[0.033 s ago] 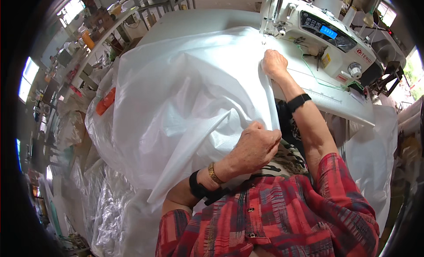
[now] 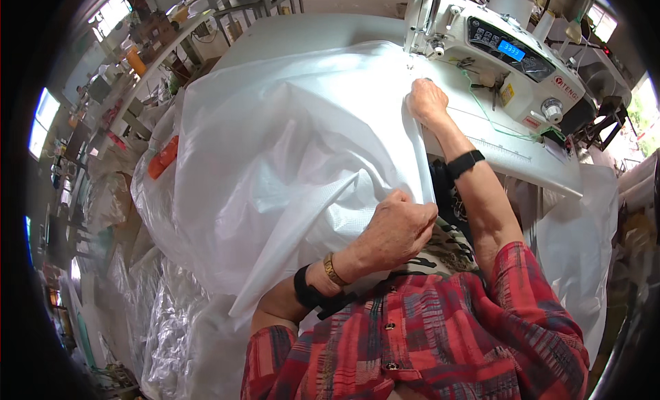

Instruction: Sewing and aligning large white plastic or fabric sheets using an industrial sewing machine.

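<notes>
A large white woven plastic sheet (image 2: 275, 139), perhaps a sack, spreads over the sewing table and hangs down toward my lap. Its right edge runs up to the needle area of a white sewing machine (image 2: 495, 63). Closed on that edge just below the machine head is my right hand (image 2: 427, 101). Nearer my body, my left hand (image 2: 400, 228) pinches the same edge with curled fingers. Between the two hands the edge is drawn fairly straight, while folds gather to the left of it. The fingertips of both hands are mostly hidden.
The pale tabletop (image 2: 295, 32) shows behind the sheet. A green thread (image 2: 485, 111) trails over the machine bed, near small metal tools. Crumpled clear plastic (image 2: 172, 324) is heaped at left, with an orange item (image 2: 163, 158) above it. More white sheeting (image 2: 577, 228) hangs at right.
</notes>
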Demonstrator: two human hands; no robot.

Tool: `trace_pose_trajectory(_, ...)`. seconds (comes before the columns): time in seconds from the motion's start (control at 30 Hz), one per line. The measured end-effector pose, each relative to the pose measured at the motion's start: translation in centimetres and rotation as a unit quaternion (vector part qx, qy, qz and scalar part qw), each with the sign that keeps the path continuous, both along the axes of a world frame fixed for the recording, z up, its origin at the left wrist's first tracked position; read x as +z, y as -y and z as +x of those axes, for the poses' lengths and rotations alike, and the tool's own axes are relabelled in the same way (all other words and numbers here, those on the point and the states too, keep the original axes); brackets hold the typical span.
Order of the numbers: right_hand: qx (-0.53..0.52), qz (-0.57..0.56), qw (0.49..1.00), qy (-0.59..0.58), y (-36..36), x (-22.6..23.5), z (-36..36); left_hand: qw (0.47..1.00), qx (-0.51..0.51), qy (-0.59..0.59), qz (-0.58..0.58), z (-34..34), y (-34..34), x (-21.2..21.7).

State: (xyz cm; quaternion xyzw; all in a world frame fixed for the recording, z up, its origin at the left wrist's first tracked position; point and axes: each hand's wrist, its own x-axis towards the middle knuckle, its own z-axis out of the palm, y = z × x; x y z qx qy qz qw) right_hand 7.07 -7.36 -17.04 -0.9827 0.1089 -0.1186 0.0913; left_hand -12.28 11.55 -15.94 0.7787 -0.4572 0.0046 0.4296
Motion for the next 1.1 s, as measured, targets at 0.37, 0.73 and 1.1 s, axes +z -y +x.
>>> trace_pose_trajectory(0.37, 0.041, -0.126, 0.991, -0.010, -1.4, 0.9, -0.3, 0.999, -0.029, 0.044, 0.013, 1.5, 0.7, -2.3)
trace_pose_trajectory(0.73, 0.080, -0.182, 0.980, 0.013, -0.8, 0.3, 3.7, 0.990, 0.084, 0.087, 0.073, 4.1, 1.1, -3.0)
trace_pose_trajectory(1.1, 0.045, -0.085, 0.991, 0.093, -0.4, -1.3, -0.7, 0.988, 0.139, 0.063, -0.014, 3.0, 2.0, -4.1)
